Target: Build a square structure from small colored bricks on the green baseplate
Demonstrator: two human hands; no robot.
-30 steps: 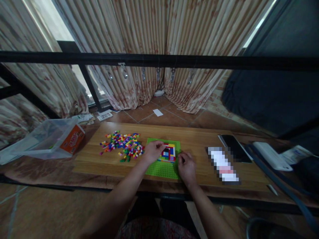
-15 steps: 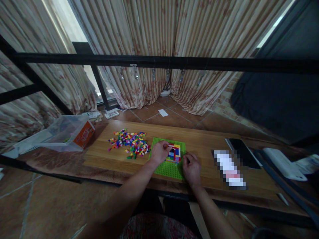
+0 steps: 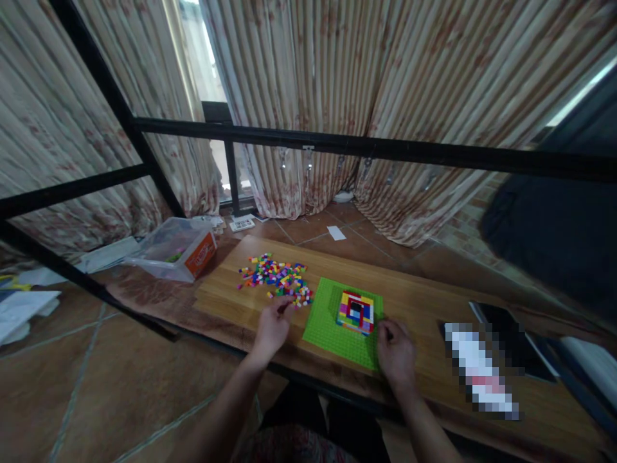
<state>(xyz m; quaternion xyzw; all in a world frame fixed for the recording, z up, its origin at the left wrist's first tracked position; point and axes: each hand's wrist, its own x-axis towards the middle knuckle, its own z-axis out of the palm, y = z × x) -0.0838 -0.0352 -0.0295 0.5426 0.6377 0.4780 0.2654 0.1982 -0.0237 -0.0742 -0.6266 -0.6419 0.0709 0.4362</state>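
My left hand (image 3: 274,325) is at the near edge of a pile of small colourful toy bricks (image 3: 277,273), its thumb and forefinger slightly apart, with no brick visible between them. On a green baseplate (image 3: 321,325) stands a square, hollow structure of multicoloured bricks (image 3: 355,313), several layers high, with a dark opening in its middle. My right hand (image 3: 397,352) rests beside the baseplate's right edge. Its fingers are curled in, and whatever they may hold is hidden.
Everything lies on a low wooden board (image 3: 226,308). A clear plastic box (image 3: 166,251) with an orange label stands at the left. A dark tablet-like slab (image 3: 513,341) and a blurred-out item (image 3: 482,373) lie on the right. A black metal rail (image 3: 337,138) crosses in front of the curtains.
My left hand has left the brick structure and moved left to the loose pile. My right hand stays curled beside the baseplate. The camera view has turned left.
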